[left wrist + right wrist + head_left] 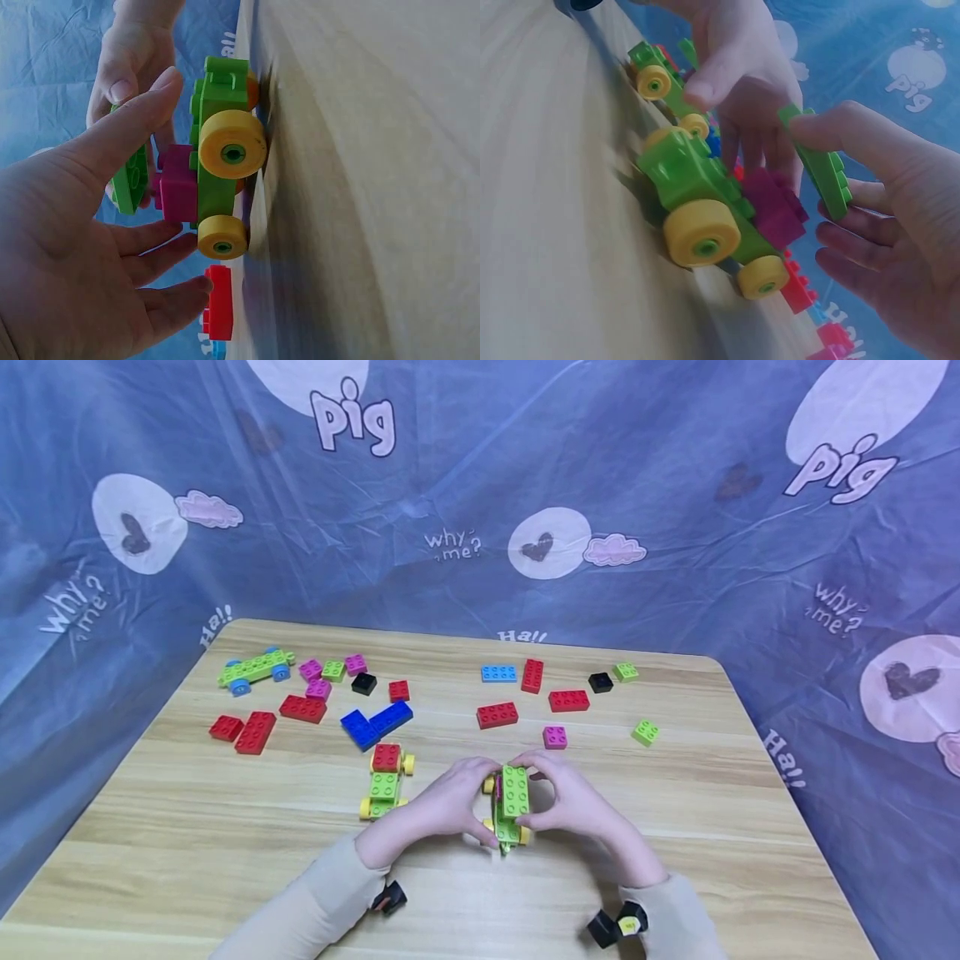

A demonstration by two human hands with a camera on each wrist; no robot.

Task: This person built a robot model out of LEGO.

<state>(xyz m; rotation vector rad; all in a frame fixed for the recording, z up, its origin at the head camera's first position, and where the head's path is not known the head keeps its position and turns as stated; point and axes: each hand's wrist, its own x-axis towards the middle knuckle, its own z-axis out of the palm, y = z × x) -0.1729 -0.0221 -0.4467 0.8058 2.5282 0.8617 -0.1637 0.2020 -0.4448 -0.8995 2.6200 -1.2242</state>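
- left hand (442,802) and right hand (573,802) meet at table centre, fingers curled, both pinching the flat green studded plastic plate (515,791)
- plate sits over the green toy car with yellow wheels (705,202), above its magenta block (776,202), car on the wooden table (675,827)
- judgement: line studs square over magenta block, press evenly, keep wheels from rolling
- second yellow-wheeled car (385,782) just left
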